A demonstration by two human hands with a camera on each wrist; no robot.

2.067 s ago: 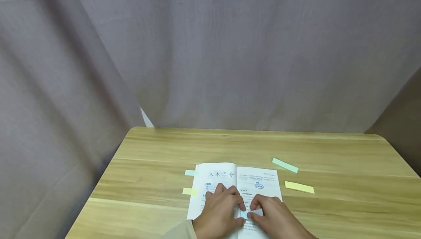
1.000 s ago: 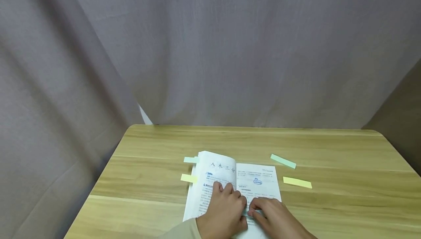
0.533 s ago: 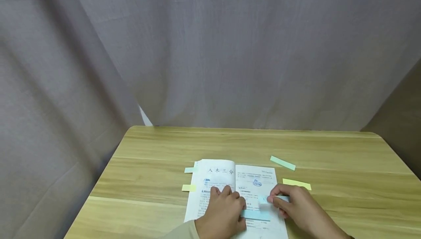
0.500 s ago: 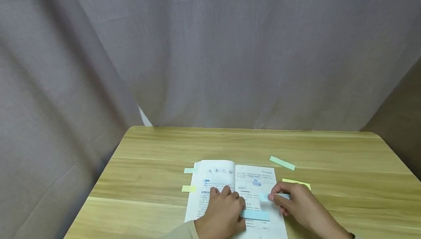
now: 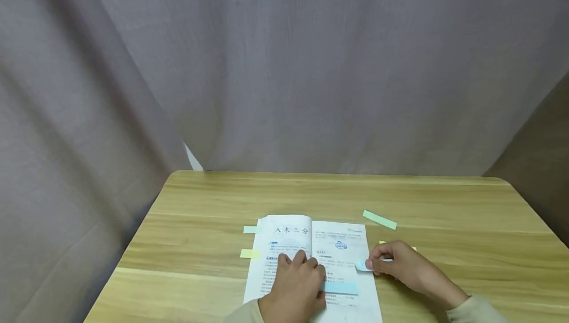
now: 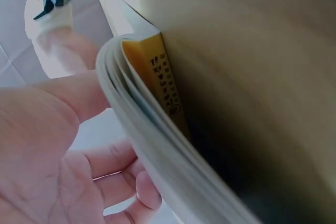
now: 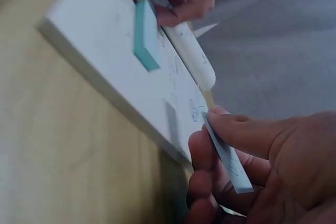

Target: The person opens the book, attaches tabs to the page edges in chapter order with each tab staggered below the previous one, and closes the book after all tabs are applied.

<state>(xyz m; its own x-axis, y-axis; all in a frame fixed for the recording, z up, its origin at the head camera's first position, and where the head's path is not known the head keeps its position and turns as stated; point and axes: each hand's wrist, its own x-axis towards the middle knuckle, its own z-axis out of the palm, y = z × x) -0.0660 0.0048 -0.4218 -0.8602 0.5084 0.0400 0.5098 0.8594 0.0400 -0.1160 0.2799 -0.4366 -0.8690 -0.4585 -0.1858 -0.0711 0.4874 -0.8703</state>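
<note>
An open book (image 5: 348,234) with printed pages lies near the table's front edge. My left hand (image 5: 295,283) rests on it across the fold, its thumb and index finger pinching the left end of a light-blue sticky note pad (image 5: 341,288) on the right-hand page. Past that page's right edge, my right hand (image 5: 406,266) pinches a single blue sticky note strip (image 7: 231,163) between thumb and fingers, raised above the book in the right wrist view. Curved page edges (image 6: 142,114) stand beside the left fingers in the left wrist view.
Green (image 5: 250,229) and yellow (image 5: 249,254) tabs stick out from the book's left edge. A green strip (image 5: 379,219) lies right of the book on the wooden table (image 5: 213,199). A yellow strip (image 5: 384,242) is partly hidden behind the right hand. Grey curtain (image 5: 311,76) hangs behind.
My right hand has moved right from beside the left hand, drawing a blue strip off the pad toward the book's right edge. The left hand has stayed at the pad; the left pages have settled lower.
</note>
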